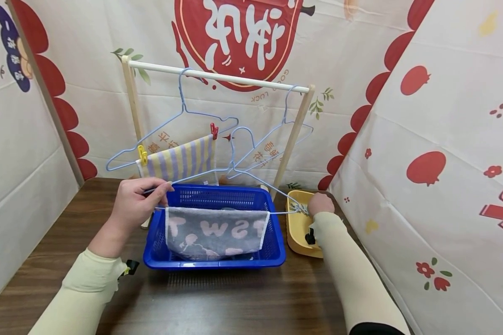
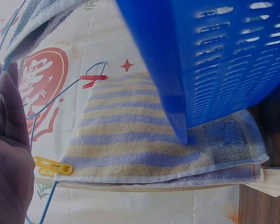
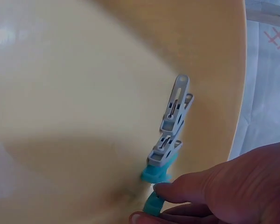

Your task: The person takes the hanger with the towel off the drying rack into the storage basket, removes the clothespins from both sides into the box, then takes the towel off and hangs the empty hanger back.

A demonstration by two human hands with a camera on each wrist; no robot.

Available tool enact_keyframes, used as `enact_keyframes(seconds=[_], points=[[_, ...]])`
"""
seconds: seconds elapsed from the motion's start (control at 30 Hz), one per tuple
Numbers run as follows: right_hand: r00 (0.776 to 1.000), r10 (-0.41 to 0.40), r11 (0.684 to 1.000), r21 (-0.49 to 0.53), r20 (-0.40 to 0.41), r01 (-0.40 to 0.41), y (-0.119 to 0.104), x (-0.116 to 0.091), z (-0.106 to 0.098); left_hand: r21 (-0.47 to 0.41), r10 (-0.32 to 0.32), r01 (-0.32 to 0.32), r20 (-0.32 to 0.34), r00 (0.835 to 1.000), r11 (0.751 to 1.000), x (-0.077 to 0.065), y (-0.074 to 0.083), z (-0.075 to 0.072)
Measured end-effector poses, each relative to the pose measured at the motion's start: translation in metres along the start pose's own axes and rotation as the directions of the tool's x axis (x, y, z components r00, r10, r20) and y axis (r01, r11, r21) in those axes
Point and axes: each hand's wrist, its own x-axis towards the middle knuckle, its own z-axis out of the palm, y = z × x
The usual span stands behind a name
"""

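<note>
My left hand [image 1: 136, 200] grips one end of a blue wire hanger [image 1: 233, 164], holding it over the blue basket [image 1: 214, 265]. Draped across the hanger's bottom bar is a grey towel [image 1: 222, 242] with pink letters. At the right, my right hand [image 1: 321, 204] reaches into a yellow bin [image 1: 297, 242], close by the hanger's other end. Inside the bin, its thumb and fingers pinch a teal clothespin [image 3: 153, 204]. Grey clothespins [image 3: 176, 105] and another teal one [image 3: 156, 172] lie just beyond the fingertips.
Behind the basket stands a rack with a white rail [image 1: 243, 80]. From it hangs a hanger with a striped towel [image 1: 184, 160], clipped by a red clothespin [image 1: 214, 130] and a yellow clothespin [image 1: 142, 155]. Another blue hanger [image 1: 285, 109] hangs at the rail's right end. Printed cloth surrounds the wooden table [image 1: 184, 307].
</note>
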Motion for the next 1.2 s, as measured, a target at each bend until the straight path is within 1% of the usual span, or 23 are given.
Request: enact_keyframes(seconds=[0.17, 0.27, 0.4, 0.5, 0.57, 0.67, 0.73, 0.8, 0.83, 0.9, 0.97, 1.03, 1.1, 1.13, 1.17, 1.2], points=[[0.999, 0.016, 1.0, 0.021, 0.033, -0.017, -0.001, -0.004, -0.001, 0.008, -0.003, 0.003, -0.003, 1.0, 1.0, 0.0, -0.001, 0.001], [0.999, 0.001, 1.0, 0.008, 0.034, -0.001, -0.004, -0.009, -0.005, 0.011, -0.008, 0.008, -0.007, 1.0, 1.0, 0.0, -0.001, 0.001], [0.998, -0.029, 1.0, 0.001, 0.049, 0.029, -0.011, -0.018, -0.017, 0.006, -0.006, 0.006, -0.007, 1.0, 1.0, 0.002, 0.001, 0.001], [0.997, -0.045, 0.999, 0.032, 0.06, 0.043, -0.019, -0.024, -0.031, 0.002, -0.008, 0.008, -0.004, 1.0, 1.0, 0.002, 0.001, 0.001], [0.997, -0.078, 0.995, 0.063, 0.025, 0.077, -0.024, -0.028, -0.043, 0.001, -0.01, 0.01, -0.005, 1.0, 1.0, 0.002, 0.001, 0.001], [0.99, -0.116, 0.986, 0.115, -0.081, 0.125, -0.035, -0.035, -0.063, -0.004, -0.016, 0.016, -0.007, 1.0, 1.0, 0.002, 0.001, 0.001], [0.972, -0.142, 0.97, 0.167, -0.189, 0.174, -0.045, -0.042, -0.074, -0.006, -0.012, 0.012, -0.009, 1.0, 1.0, 0.002, 0.001, 0.001], [0.943, -0.15, 0.95, 0.221, -0.297, 0.22, -0.055, -0.053, -0.083, -0.01, -0.015, 0.015, -0.01, 1.0, 1.0, 0.001, 0.001, 0.001], [0.922, -0.151, 0.935, 0.251, -0.355, 0.25, -0.062, -0.059, -0.086, -0.007, -0.013, 0.013, -0.01, 1.0, 1.0, 0.001, 0.001, 0.001], [0.861, -0.157, 0.891, 0.306, -0.484, 0.335, -0.076, -0.076, -0.092, -0.003, -0.01, 0.01, -0.01, 1.0, 1.0, 0.001, 0.001, 0.001], [0.781, -0.171, 0.838, 0.328, -0.601, 0.436, -0.092, -0.096, -0.099, -0.001, -0.013, 0.013, -0.01, 1.0, 1.0, 0.001, 0.001, 0.002], [0.679, -0.207, 0.766, 0.315, -0.704, 0.561, -0.108, -0.117, -0.105, 0.001, -0.014, 0.014, -0.012, 1.0, 1.0, 0.001, 0.001, 0.002], [0.567, -0.28, 0.673, 0.263, -0.775, 0.691, -0.124, -0.138, -0.11, -0.002, -0.02, 0.02, -0.015, 1.0, 1.0, 0.001, 0.002, 0.001], [0.507, -0.332, 0.621, 0.22, -0.796, 0.752, -0.131, -0.147, -0.112, -0.005, -0.024, 0.024, -0.014, 1.0, 1.0, 0.001, 0.002, 0.001], [0.452, -0.388, 0.568, 0.177, -0.803, 0.803, -0.139, -0.155, -0.112, -0.005, -0.029, 0.029, -0.014, 0.999, 1.0, 0.001, 0.002, 0.001], [0.402, -0.447, 0.514, 0.139, -0.799, 0.847, -0.145, -0.162, -0.111, -0.003, -0.028, 0.028, -0.013, 1.0, 1.0, 0.001, 0.002, 0.001]])
